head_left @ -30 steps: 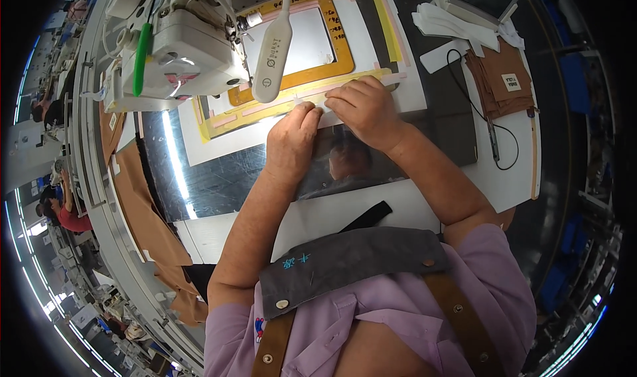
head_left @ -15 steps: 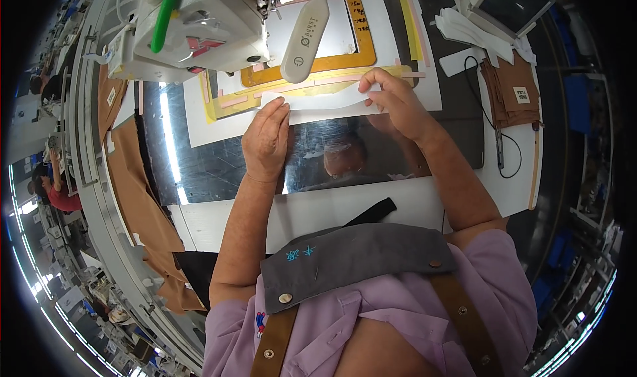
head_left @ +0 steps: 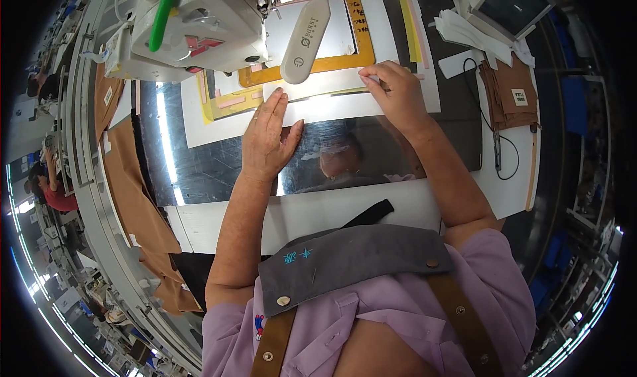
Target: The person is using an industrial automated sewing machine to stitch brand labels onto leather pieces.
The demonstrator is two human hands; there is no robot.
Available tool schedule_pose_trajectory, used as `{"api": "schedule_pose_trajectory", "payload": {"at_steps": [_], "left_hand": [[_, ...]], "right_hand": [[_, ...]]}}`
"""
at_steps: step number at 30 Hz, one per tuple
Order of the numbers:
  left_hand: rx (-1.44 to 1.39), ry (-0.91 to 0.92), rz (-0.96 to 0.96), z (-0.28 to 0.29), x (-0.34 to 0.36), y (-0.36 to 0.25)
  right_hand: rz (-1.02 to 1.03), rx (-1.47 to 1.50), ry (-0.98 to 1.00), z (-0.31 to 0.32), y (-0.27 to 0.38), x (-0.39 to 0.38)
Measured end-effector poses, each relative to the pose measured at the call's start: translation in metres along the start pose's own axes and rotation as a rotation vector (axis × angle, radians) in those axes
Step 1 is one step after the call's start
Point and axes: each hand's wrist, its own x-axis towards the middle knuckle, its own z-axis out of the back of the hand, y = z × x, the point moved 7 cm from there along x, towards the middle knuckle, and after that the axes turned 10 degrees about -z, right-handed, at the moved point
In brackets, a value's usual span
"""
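A white strip [head_left: 318, 92] lies along the near band of yellow and pink tape [head_left: 229, 100], in front of the orange frame [head_left: 345, 61]. My left hand [head_left: 267, 135] rests with its fingers stretched out at the strip's left end, thumb apart. My right hand [head_left: 395, 98] pinches the strip at its right end. Beneath are a white sheet [head_left: 199, 128] and a shiny dark plate [head_left: 245, 171]. Just above my hands hangs a white oblong lamp-like device [head_left: 302, 45].
A white sewing machine [head_left: 192, 25] stands at back left. Brown fabric pieces [head_left: 139, 185] lie left; stacked brown pieces [head_left: 504, 92], a cable [head_left: 501, 171] and a screen [head_left: 511, 9] are right. A co-worker [head_left: 56, 188] in red sits at far left.
The white strip has been drawn out between my hands, then lowered onto the tape. My left hand has flattened and moved up slightly; my right hand has risen a little, still pinching.
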Motion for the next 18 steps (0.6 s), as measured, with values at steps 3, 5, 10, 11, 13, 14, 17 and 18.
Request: {"api": "schedule_pose_trajectory", "payload": {"at_steps": [3,5,10,11,13,14,17,18], "left_hand": [[0.013,0.0,-0.01,0.0004,-0.0012,0.0025],[0.023,-0.024,-0.02,0.0007,-0.0027,0.0026],[0.051,-0.046,-0.03,0.0003,-0.0044,0.0032],[0.047,-0.051,-0.025,-0.0011,-0.0046,0.0044],[0.057,-0.067,-0.015,0.0034,-0.0034,0.0036],[0.055,-0.071,-0.011,0.0043,-0.0024,0.0034],[0.069,-0.089,-0.004,0.0054,0.0014,0.0037],[0.078,-0.097,-0.007,0.0074,-0.0009,0.0028]], "right_hand": [[0.028,-0.016,-0.042,0.0011,0.0009,-0.0033],[0.005,0.002,-0.038,0.0007,0.0008,-0.0037],[0.008,0.013,-0.047,-0.0007,-0.0013,-0.0012],[0.009,0.011,-0.042,-0.0018,-0.0017,-0.0011],[0.012,0.002,-0.04,0.0003,-0.0007,0.0006],[0.007,-0.012,-0.036,0.001,-0.001,0.0012],[-0.029,0.045,-0.037,-0.0012,-0.0063,0.0017],[-0.026,0.051,-0.027,-0.0017,-0.0047,0.0006]]}}
